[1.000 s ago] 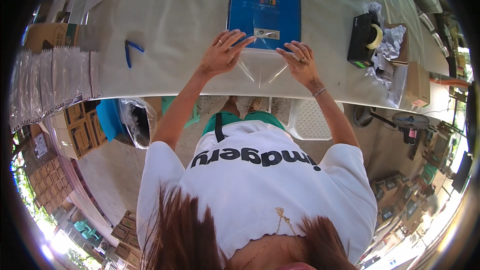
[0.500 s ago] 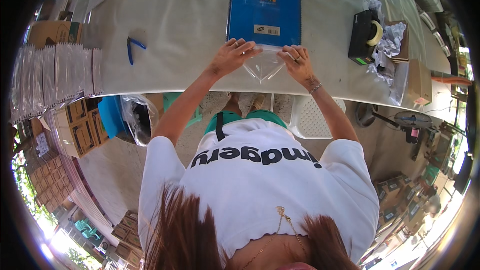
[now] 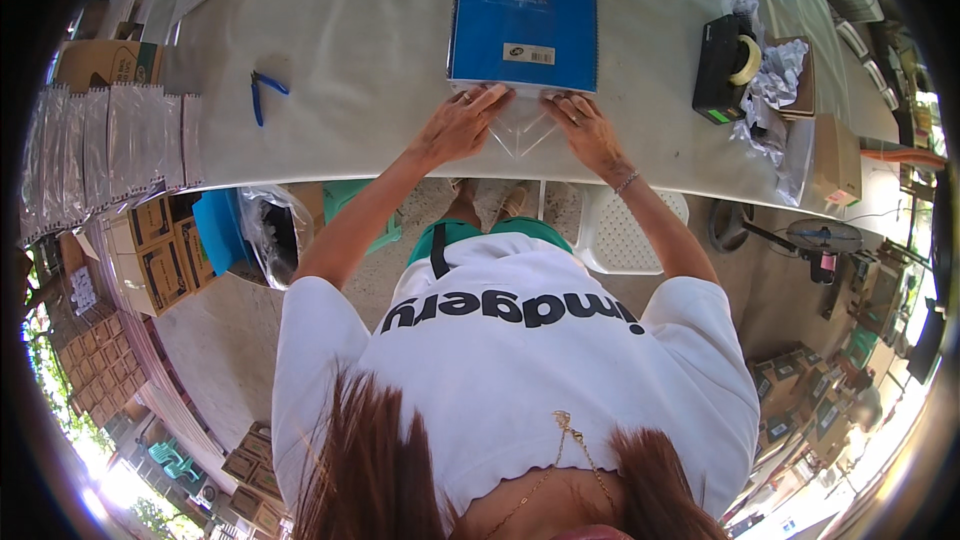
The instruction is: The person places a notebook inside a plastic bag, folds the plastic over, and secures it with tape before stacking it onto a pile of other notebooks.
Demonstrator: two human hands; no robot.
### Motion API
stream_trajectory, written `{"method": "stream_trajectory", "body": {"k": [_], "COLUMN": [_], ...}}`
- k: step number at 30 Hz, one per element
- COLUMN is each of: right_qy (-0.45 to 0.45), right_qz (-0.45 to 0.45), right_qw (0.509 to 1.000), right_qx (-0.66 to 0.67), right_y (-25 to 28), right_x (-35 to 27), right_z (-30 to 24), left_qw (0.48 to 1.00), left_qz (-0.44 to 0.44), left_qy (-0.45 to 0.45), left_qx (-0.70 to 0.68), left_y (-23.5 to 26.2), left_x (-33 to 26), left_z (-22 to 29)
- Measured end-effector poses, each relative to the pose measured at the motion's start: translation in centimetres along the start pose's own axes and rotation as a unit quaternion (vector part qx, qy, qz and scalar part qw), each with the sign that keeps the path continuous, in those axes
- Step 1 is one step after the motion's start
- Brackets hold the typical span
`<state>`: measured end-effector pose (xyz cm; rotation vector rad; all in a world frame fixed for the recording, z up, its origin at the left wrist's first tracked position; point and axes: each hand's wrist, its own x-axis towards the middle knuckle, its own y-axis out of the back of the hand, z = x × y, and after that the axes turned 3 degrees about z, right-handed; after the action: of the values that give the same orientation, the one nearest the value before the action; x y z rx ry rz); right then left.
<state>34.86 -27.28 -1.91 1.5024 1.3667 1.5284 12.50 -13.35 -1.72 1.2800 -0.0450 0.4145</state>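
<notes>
A blue spiral notebook point(image 3: 522, 15), seemingly on top of a stack, lies on the table wrapped in clear film, with a white label near its close edge. The loose end of the clear plastic wrap point(image 3: 517, 133) comes to a folded, pointed flap toward me. My left hand point(image 3: 458, 127) is closed on the film at the flap's left side, fingertips against the notebook's near edge. Opposite it, my right hand point(image 3: 592, 135) grips the flap's right side with bent fingers. Part of the film is hidden under my fingers.
Blue-handled pliers point(image 3: 262, 95) lie to the left, beyond them a row of plastic-covered spiral notebooks point(image 3: 130, 140). On the right stand a black tape dispenser point(image 3: 715, 70), crumpled plastic point(image 3: 780, 80) and a cardboard box point(image 3: 836, 160). A white stool point(image 3: 630, 230) is below the table edge.
Both hands have come slightly lower at the notebook's near edge, still at the film. The flap looks flatter and a little shorter. The whole view has shifted slightly.
</notes>
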Motion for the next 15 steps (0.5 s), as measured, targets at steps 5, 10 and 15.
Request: {"method": "stream_trajectory", "body": {"k": [5, 10, 15], "right_qy": [-0.039, -0.009, -0.126], "right_qz": [-0.011, -0.027, 0.067], "right_qw": [0.998, 0.996, 0.968], "right_qx": [0.057, 0.079, 0.207], "right_y": [0.8, -0.4, -0.9], "right_x": [-0.2, -0.8, 0.0], "right_z": [-1.8, -3.0, -4.2], "left_qw": [0.998, 0.997, 0.996], "left_qz": [-0.044, -0.058, 0.058], "left_qy": [0.017, 0.054, 0.069], "left_qx": [0.042, 0.025, -0.021], "left_y": [-0.2, 0.5, -0.5], "left_x": [-1.0, -0.8, -0.7], "left_z": [0.5, 1.6, 2.0]}}
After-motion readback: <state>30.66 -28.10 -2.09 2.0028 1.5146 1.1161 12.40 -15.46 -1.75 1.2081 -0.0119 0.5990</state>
